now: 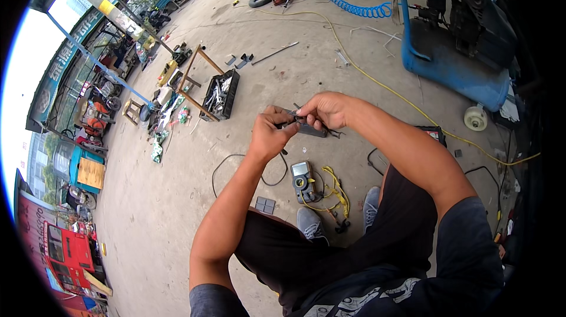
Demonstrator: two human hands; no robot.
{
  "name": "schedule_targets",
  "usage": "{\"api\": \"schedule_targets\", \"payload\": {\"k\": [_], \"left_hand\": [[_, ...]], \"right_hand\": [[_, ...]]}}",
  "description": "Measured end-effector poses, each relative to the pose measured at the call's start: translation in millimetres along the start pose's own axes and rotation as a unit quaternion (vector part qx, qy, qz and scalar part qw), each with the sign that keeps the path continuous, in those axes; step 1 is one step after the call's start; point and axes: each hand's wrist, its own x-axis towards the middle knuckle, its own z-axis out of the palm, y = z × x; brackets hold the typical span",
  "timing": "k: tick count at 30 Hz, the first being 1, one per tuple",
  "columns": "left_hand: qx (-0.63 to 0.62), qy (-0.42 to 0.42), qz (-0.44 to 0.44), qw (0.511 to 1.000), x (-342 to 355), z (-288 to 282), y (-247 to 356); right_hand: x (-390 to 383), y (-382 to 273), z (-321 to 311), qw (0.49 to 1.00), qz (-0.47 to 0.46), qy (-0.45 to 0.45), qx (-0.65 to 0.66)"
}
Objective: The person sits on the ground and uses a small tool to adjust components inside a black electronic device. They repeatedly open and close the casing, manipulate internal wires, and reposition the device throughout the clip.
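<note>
My left hand (273, 132) and my right hand (329, 110) meet in front of me, fingertips pinched close together. Between them is a thin dark wire-like piece (296, 106), mostly covered by the fingers. A dark box-shaped thing (313, 132) shows just behind and below the hands; whether they touch it I cannot tell. Beneath my left hand a black cable (214, 171) loops over the ground. Nearer my feet lies a multimeter (302, 180) with a round dial, yellow leads (340, 192) tangled beside it. Left of it is a grey square block (265, 205).
A blue air compressor (457, 78) stands at right, its coiled blue hose (348, 3) reaching far back. A yellow hose (377, 81) crosses the concrete. Ahead left sit a black crate (220, 94) of tools and a wooden frame (190, 84). A red vehicle (71, 252) is far left.
</note>
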Motion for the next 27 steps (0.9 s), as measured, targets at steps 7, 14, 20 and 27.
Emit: {"api": "schedule_targets", "payload": {"k": [7, 14, 20, 27], "left_hand": [[0.007, 0.038, 0.006, 0.999, 4, 12, -1], [-0.055, 0.063, -0.029, 0.996, 5, 11, -2], [-0.1, 0.089, -0.092, 0.987, 4, 14, -5], [0.076, 0.117, -0.134, 0.981, 5, 12, 0]], "right_hand": [[-13, -5, 0, 0.998, -0.014, 0.027, -0.053], [-16, -4, 6, 0.999, -0.017, 0.011, -0.041], [-10, 1, 6, 0.998, -0.025, 0.014, -0.049], [-8, 7, 14, 0.992, -0.073, 0.035, -0.098]]}}
